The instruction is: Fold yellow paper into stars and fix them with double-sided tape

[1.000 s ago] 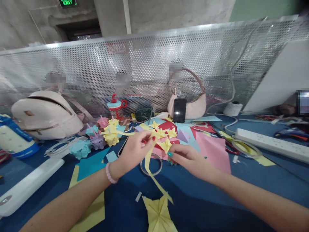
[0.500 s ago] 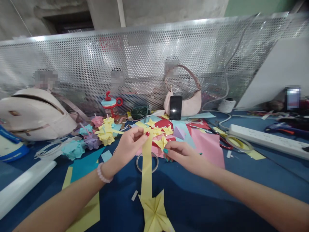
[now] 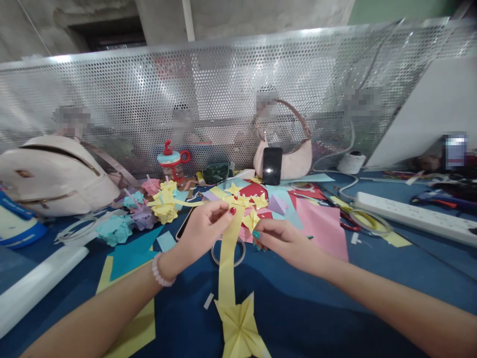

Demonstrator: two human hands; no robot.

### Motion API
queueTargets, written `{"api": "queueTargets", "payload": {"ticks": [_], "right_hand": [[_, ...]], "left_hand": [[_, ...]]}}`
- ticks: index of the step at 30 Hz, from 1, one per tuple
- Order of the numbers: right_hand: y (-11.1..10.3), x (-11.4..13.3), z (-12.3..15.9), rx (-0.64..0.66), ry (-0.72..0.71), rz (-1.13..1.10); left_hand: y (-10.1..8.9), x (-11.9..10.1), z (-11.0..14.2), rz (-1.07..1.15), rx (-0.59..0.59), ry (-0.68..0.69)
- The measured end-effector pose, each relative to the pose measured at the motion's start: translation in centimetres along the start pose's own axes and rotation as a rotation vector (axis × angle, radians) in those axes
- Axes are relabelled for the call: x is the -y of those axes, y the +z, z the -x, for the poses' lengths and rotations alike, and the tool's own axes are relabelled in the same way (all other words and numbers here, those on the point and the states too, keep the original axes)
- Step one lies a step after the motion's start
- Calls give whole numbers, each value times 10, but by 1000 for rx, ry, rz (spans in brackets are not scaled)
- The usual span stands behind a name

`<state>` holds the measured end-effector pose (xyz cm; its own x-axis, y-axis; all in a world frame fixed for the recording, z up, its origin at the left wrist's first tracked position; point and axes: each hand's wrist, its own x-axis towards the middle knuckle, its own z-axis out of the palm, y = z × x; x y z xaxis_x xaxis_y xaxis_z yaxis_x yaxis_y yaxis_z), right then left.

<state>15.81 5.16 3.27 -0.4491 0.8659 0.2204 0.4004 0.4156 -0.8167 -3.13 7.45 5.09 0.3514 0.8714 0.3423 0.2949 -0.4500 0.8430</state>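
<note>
My left hand, with a beaded bracelet at its wrist, pinches the upper end of a yellow paper strip between thumb and finger. Downward, the strip reaches a large four-pointed folded yellow paper star at the bottom of the view. A smaller folded yellow paper star is in the closed fingers of my right hand, close to the strip. Behind both hands lie several other yellow folded stars. A roll of tape lies flat beneath the strip, partly covered by it.
Folded paper balls and a white backpack stand on the left. A phone leans on a pink handbag at the back, before a perforated metal screen. Pink paper and a power strip lie rightward.
My left hand has shifted slightly right with the strip's upper end, which now bends toward the small star. My right hand has hardly moved.
</note>
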Motion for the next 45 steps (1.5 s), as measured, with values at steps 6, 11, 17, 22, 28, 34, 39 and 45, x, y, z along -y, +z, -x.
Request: {"api": "queueTargets", "payload": {"ticks": [6, 11, 17, 22, 28, 34, 39, 45], "right_hand": [[2, -5, 0, -40, -2, -4], [3, -7, 0, -58, -21, -30], [4, -6, 1, -50, -36, 31], [4, -8, -1, -48, -63, 94], [2, -12, -1, -90, -93, 100], [4, -18, 0, -99, -106, 146], [4, -19, 1, -57, -180, 267], [3, -26, -2, -13, -295, 633]], "left_hand": [[2, -2, 4, -133, 103, 36], [7, -1, 6, -230, 176, 79], [9, 2, 9, -372, 212, 154], [9, 0, 9, -389, 180, 209], [10, 2, 10, -451, 246, 161], [12, 8, 11, -573, 247, 189], [13, 7, 11, -628, 305, 222], [12, 10, 9, -664, 307, 209]]}}
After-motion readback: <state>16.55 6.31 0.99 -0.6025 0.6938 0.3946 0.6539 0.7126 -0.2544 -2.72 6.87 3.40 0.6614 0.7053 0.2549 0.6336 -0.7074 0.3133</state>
